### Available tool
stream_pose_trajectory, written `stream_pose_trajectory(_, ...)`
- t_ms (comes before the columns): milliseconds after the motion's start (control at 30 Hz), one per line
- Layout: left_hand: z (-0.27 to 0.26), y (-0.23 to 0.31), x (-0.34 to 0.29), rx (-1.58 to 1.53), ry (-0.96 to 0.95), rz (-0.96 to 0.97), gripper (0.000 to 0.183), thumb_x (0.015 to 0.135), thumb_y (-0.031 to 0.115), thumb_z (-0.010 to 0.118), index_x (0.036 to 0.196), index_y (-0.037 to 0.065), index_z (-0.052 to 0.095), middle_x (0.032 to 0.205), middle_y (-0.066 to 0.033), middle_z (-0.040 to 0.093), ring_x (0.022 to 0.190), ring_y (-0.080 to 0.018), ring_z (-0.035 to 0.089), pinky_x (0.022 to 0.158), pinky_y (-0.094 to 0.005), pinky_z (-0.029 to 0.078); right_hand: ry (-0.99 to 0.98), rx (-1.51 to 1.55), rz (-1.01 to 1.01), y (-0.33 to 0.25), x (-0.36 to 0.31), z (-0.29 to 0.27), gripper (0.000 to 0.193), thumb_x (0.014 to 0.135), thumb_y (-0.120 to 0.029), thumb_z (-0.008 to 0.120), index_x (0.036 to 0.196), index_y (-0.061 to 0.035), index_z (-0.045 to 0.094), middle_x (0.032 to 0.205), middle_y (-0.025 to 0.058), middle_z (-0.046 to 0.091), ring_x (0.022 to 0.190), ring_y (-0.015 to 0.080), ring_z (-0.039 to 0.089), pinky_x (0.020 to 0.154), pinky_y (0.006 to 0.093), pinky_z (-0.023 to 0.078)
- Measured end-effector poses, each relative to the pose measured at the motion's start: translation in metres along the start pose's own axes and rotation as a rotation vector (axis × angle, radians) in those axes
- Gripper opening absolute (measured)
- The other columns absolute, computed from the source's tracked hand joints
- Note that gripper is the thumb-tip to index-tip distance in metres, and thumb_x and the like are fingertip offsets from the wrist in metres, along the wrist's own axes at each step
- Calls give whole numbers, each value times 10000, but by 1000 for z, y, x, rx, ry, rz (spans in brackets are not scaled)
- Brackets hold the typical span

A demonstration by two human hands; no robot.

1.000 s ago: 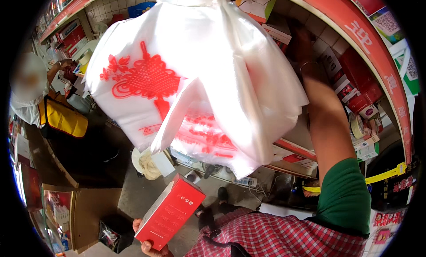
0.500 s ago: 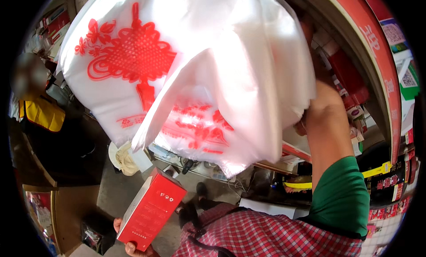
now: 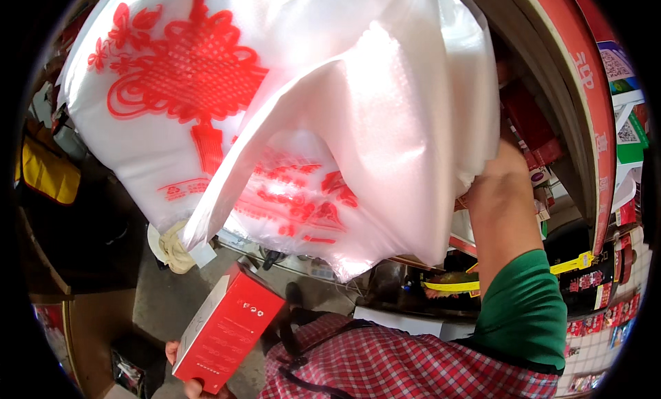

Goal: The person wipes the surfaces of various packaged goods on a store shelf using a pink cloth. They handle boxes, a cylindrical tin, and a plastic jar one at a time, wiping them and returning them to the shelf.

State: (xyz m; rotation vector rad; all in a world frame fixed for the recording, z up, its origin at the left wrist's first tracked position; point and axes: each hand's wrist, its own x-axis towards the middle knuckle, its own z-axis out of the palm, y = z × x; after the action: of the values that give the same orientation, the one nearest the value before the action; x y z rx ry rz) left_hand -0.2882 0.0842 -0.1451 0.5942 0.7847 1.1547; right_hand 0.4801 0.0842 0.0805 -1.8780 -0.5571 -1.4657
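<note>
My left hand [image 3: 195, 388] grips the lower end of a red and white carton [image 3: 234, 330], with fingers showing along its left side and bottom edge. The carton is tilted, its printed red side facing up. Above it, a big sheaf of white plastic bags [image 3: 385, 130] with a red knot-shaped print fills the upper middle, one edge folding outward. My right forearm [image 3: 506, 216], in a green sleeve, reaches up behind the right side of the bags. They hide my right hand, so its fingers and any grip cannot be seen.
Shelving with a red edge strip [image 3: 595, 123] curves along the right, with red boxes [image 3: 530, 123] inside it. A yellow strip [image 3: 571, 264] crosses below the shelf. A brown cabinet [image 3: 96, 337] and a dark open bag [image 3: 138, 364] stand lower left; a yellow item [image 3: 48, 168] lies above.
The bags now spread further left and appear larger. My right forearm and the carton in my left hand sit slightly further left, as do the surroundings; the carton stays gripped.
</note>
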Motion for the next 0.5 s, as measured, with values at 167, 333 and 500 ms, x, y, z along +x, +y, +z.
stream_pose_trajectory(167, 6, 0, -2, -41, 45, 10, 779, 605, 297, 737, 1223, 25, 348, 1025, -93, 516, 991, -234, 572, 844, -365, 509, -35, -33, -24, 2, 8, 10, 388, 822, -203, 521, 1173, -40, 552, 1184, 195, 545, 1095, 368, 500, 945, 404, 406)
stream_pose_trajectory(333, 2, -2, 1, -33, 20, -25, 798, 605, 311, 731, 1239, 19, 345, 1036, -99, 517, 1001, -241, 573, 853, -372, 508, -78, -127, -272, -2, 14, 14, 394, 797, -158, 543, 1171, -33, 554, 1171, 192, 555, 1101, 355, 503, 947, 400, 404)
stream_pose_trajectory(500, 0, -3, -2, 12, 41, 21, 814, 614, 355, 718, 1257, 22, 345, 1047, -101, 524, 1012, -241, 571, 856, -373, 507, -33, 99, -512, -66, -22, -5, 390, 784, -124, 548, 1164, -38, 559, 1163, 182, 562, 1098, 340, 510, 939, 403, 406)
